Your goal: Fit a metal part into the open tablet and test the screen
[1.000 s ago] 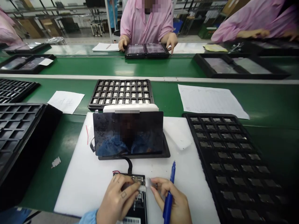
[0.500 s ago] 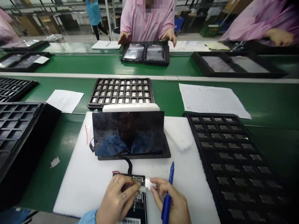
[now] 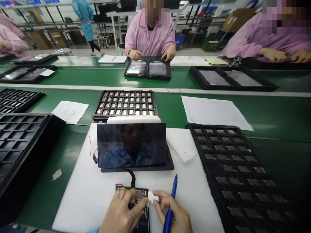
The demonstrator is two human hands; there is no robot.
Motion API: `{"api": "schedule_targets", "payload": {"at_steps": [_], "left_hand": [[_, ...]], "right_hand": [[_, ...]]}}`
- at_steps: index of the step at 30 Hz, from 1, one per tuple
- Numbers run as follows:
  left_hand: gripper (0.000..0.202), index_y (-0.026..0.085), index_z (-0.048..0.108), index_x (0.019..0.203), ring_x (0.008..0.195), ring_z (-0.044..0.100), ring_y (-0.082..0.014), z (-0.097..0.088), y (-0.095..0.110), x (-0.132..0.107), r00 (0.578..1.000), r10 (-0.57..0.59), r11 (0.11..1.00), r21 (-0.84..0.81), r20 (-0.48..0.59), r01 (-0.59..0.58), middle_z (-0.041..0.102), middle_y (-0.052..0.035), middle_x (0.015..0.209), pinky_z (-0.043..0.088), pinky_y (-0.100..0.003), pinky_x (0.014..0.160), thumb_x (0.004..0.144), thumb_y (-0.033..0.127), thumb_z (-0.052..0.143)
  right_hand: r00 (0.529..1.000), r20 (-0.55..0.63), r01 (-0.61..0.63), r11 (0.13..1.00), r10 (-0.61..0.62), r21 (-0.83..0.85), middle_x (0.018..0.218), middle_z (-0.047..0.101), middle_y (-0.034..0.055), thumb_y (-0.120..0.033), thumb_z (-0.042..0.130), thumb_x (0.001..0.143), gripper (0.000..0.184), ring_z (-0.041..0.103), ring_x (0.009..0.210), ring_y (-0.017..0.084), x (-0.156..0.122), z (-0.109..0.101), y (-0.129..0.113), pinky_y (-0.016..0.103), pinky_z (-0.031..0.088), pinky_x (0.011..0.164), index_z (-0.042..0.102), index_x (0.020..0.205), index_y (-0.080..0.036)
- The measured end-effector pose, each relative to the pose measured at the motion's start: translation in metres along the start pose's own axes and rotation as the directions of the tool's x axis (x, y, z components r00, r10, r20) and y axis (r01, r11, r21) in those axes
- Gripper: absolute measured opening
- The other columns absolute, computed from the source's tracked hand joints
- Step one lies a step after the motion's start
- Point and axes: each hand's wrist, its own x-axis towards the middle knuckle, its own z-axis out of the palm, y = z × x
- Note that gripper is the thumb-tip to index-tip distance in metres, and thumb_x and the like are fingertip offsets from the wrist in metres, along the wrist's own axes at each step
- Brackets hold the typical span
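Observation:
My left hand [image 3: 122, 210] rests over a dark circuit board [image 3: 143, 223], its fingers curled onto the top part and its thumb at the right edge. At that edge my right hand [image 3: 173, 212] pinches a small flat white part [image 3: 153, 196] between thumb and forefinger. A blue pen [image 3: 170, 204] is also held in this hand, tip pointing up and away. A black flat cable [image 3: 132, 178] runs from the board to a propped dark screen [image 3: 132, 145], which shows a reflection. My left fingers hide much of the board.
A white foam mat [image 3: 80, 194] lies under the work. Black trays of small parts stand at the right [image 3: 235, 168] and behind the screen [image 3: 125, 103]. Stacked trays [image 3: 21, 145] are at left, near a loose small part [image 3: 57, 174]. Co-workers in pink sit across the green bench.
The view has tilted up slightly. Both my hands keep almost the same hold at the board. The co-worker opposite has lowered both hands onto the black tray.

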Motion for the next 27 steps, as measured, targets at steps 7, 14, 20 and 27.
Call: {"api": "schedule_targets", "payload": {"at_steps": [7, 14, 20, 27], "left_hand": [[0.024, 0.014, 0.057, 0.111, 0.086, 0.051, -0.0213, -0.007, 0.001, -0.009, 0.997, -0.07, 0.976, -0.207, -0.025, 0.063, 0.051, -0.0108, 0.099, 0.05, -0.034, 0.071, 0.092, 0.009, 0.043], [0.012, 0.021, 0.056, 0.08, 0.073, 0.055, -0.0191, -0.01, 0.0, -0.034, 0.971, -0.138, 0.954, -0.238, 0.195, 0.183, 0.056, -0.0001, 0.075, 0.043, -0.032, 0.064, 0.08, 0.01, 0.061], [0.02, 0.023, 0.058, 0.074, 0.069, 0.057, -0.02, -0.006, 0.005, -0.032, 0.952, -0.216, 0.951, -0.175, 0.219, 0.256, 0.06, 0.0018, 0.073, 0.043, -0.033, 0.062, 0.07, 0.007, 0.069], [0.024, 0.022, 0.054, 0.07, 0.064, 0.054, -0.0191, -0.003, 0.008, -0.028, 0.971, -0.199, 0.966, -0.143, 0.132, 0.217, 0.058, 0.0023, 0.069, 0.042, -0.031, 0.055, 0.064, 0.004, 0.069]], "right_hand": [[1.0, 0.001, -0.017, 1.0, 0.017, -0.011, 0.094, 0.074, 0.0093, -0.011, 0.055, 0.085, 0.021, 0.073, 0.078, 0.019, -0.004, -0.001, 0.001, 0.021, 0.058, 0.071, 0.045, 0.072, -0.024], [0.999, 0.001, -0.033, 0.999, 0.033, -0.036, 0.106, 0.071, 0.0116, -0.011, 0.053, 0.085, 0.019, 0.068, 0.097, 0.024, -0.003, -0.004, -0.001, 0.033, 0.057, 0.082, 0.044, 0.074, -0.024], [1.0, -0.003, -0.017, 0.998, 0.016, -0.062, 0.105, 0.071, 0.0108, -0.013, 0.053, 0.085, 0.018, 0.07, 0.092, 0.023, -0.004, -0.005, 0.002, 0.031, 0.058, 0.079, 0.044, 0.074, -0.024], [0.999, 0.001, -0.049, 0.998, 0.05, -0.046, 0.105, 0.071, 0.0104, -0.013, 0.053, 0.085, 0.018, 0.07, 0.091, 0.022, -0.006, -0.005, 0.004, 0.03, 0.058, 0.079, 0.044, 0.074, -0.024]]}}
